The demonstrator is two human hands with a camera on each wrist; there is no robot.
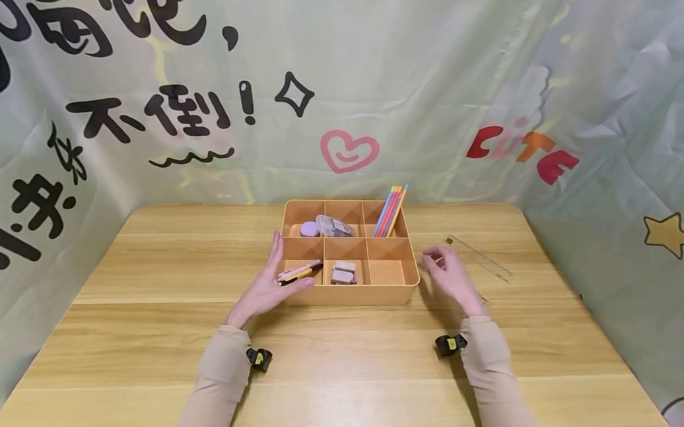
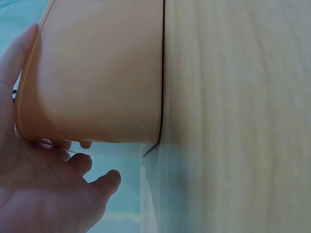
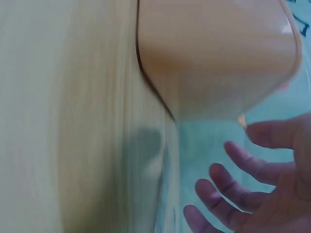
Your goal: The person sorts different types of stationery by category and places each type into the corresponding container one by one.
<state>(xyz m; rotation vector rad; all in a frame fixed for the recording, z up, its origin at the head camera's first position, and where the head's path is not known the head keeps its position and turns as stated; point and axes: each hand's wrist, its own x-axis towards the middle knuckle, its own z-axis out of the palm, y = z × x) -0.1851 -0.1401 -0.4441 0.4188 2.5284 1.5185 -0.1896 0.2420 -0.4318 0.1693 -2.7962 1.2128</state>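
Note:
An orange six-compartment organizer box (image 1: 354,297) stands between the hands. My left hand (image 1: 263,282) rests at its front left corner, thumb over the front rim and fingers along the left side. In the left wrist view the thumb touches the rim of the box (image 2: 97,73). My right hand (image 1: 449,273) is just off the right side, holding nothing visible. The right wrist view shows its fingers (image 3: 233,191) loosely bent and spread. Pink and yellow-black pens (image 1: 300,272) lie in the front left compartment, two grey-purple erasers (image 1: 343,273) in the front middle one.
Colored pencils (image 1: 391,211) lean in the back right compartment. A round purple item (image 1: 309,229) and a clear packet (image 1: 334,226) lie in the back row. A transparent ruler (image 1: 479,259) lies right of the box on the wooden table (image 1: 354,384). A printed cloth (image 1: 429,101) hangs behind.

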